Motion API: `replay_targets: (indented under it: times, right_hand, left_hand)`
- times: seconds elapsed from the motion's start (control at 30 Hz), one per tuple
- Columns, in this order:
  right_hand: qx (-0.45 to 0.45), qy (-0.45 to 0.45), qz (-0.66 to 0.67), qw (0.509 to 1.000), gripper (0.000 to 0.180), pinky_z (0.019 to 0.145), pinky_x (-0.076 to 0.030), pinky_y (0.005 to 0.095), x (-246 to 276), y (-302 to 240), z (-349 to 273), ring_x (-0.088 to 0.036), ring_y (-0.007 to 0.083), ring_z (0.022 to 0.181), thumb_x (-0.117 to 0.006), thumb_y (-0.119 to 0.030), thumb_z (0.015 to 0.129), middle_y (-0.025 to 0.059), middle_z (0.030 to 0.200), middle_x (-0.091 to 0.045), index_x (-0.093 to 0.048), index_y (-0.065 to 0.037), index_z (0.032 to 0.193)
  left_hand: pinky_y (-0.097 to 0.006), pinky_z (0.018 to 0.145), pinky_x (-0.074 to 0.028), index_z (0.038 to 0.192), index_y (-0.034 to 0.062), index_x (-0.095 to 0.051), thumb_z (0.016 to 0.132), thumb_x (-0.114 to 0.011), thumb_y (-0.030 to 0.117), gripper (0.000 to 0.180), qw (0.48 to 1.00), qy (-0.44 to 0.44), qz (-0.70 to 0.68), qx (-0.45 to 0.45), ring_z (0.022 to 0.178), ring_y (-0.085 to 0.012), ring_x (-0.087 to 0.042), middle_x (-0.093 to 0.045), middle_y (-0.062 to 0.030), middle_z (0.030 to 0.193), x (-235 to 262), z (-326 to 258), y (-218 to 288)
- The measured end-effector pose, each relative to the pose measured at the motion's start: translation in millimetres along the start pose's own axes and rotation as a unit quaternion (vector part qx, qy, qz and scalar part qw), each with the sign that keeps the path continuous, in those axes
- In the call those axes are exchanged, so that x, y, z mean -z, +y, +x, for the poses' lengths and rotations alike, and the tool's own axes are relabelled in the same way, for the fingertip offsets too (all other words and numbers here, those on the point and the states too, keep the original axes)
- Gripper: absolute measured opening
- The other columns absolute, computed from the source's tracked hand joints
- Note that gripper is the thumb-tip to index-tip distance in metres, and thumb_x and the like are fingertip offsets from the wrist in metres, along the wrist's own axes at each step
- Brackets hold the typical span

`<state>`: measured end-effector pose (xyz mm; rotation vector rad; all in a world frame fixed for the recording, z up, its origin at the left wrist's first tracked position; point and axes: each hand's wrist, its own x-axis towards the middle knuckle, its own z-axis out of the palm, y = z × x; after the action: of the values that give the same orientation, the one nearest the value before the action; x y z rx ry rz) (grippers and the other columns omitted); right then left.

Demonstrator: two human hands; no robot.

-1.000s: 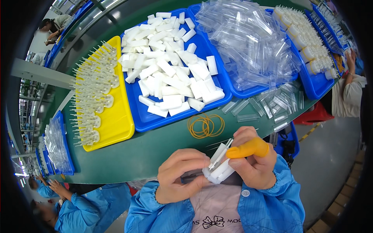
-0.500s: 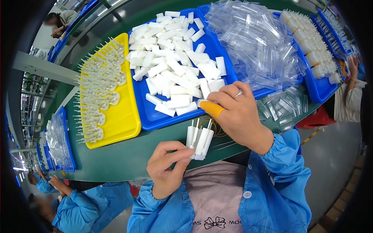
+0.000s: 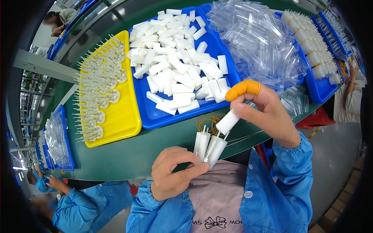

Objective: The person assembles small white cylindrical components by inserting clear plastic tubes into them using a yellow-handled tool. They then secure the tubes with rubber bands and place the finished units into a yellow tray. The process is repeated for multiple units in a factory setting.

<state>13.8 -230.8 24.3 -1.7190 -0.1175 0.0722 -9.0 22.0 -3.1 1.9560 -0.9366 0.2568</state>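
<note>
My left hand point(image 3: 173, 171) pinches a small pronged holder by its base. White foam sleeves point(image 3: 217, 151) surround some of its thin upright prongs, while other prong tips stand bare. Between thumb and fingers, my right hand point(image 3: 272, 116) grips a loose white foam piece point(image 3: 228, 121), tilted over the prong tips. Whether a tip has entered it, I cannot tell. An orange finger cot point(image 3: 243, 89) covers my right index finger. Beyond my hands, many similar foam pieces point(image 3: 171, 62) lie heaped in a blue tray point(image 3: 155, 123).
On the left, a yellow tray point(image 3: 120, 128) holds rows of pronged holders point(image 3: 103, 77). Clear plastic sleeves point(image 3: 256, 42) fill a tray to the right, beside another of bundled parts point(image 3: 311, 46). Rubber bands point(image 3: 208, 121) lie on the green table point(image 3: 116, 161). Other people work nearby.
My right hand has come back from the foam heap toward me, bringing a foam piece over the holder. My left hand and its holder have shifted slightly right and down.
</note>
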Motion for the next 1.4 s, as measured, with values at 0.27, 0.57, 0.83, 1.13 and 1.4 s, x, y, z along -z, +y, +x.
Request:
replay_targets:
  times: [0.27,0.57,0.83,1.13,1.4]
  right_hand:
    - [0.009,-0.050,0.023,0.998,0.018,0.078,-0.042,0.0253,4,1,-5,-0.056,0.0082,0.082,-0.067,-0.014,0.083,0.0008,0.082,-0.064,-0.062,-0.002,0.095]
    - [0.026,-0.044,-0.041,0.998,0.016,0.071,-0.040,0.0324,-29,-7,-38,-0.056,0.0221,0.075,-0.074,-0.015,0.074,0.0076,0.079,-0.063,-0.067,-0.006,0.086]
    - [0.092,0.011,-0.096,0.991,0.020,0.075,-0.040,0.0322,-31,-14,-39,-0.058,0.0213,0.077,-0.077,-0.013,0.070,0.0068,0.081,-0.064,-0.068,-0.004,0.085]
    - [0.094,0.152,-0.358,0.916,0.021,0.076,-0.041,0.0360,21,-8,-54,-0.056,0.0251,0.082,-0.075,-0.008,0.067,0.0078,0.088,-0.059,-0.067,-0.004,0.086]
    - [0.036,0.059,-0.568,0.820,0.020,0.081,-0.035,0.0385,1,20,-55,-0.050,0.0254,0.091,-0.074,-0.011,0.066,0.0051,0.098,-0.056,-0.066,-0.006,0.084]
  left_hand:
    - [-0.036,0.067,-0.053,0.077,0.0144,-0.074,0.053,-0.072,0.002,0.027,1.000,-0.024,-0.006,-0.011,0.074,-0.0232,-0.059,-0.065,-0.0048,0.083,2,2,3]
    - [-0.028,0.062,-0.050,0.095,0.0077,-0.070,0.063,-0.080,0.007,0.034,0.991,0.074,-0.098,0.052,0.078,-0.0195,-0.061,-0.061,-0.0083,0.092,-6,-15,5]
    - [-0.032,0.082,-0.047,0.123,-0.0015,-0.046,0.066,-0.085,0.016,0.071,0.925,0.005,-0.336,0.176,0.095,-0.0200,-0.058,-0.053,-0.0130,0.106,-10,-6,-3]
    - [-0.035,0.092,-0.045,0.128,-0.0017,-0.039,0.074,-0.073,0.016,0.066,0.819,0.154,-0.456,0.312,0.109,-0.0237,-0.054,-0.047,-0.0125,0.121,-1,-1,-9]
    - [-0.037,0.093,-0.045,0.128,0.0000,-0.042,0.076,-0.073,0.022,0.065,0.809,0.137,-0.465,0.333,0.114,-0.0257,-0.052,-0.047,-0.0115,0.123,1,-4,-10]
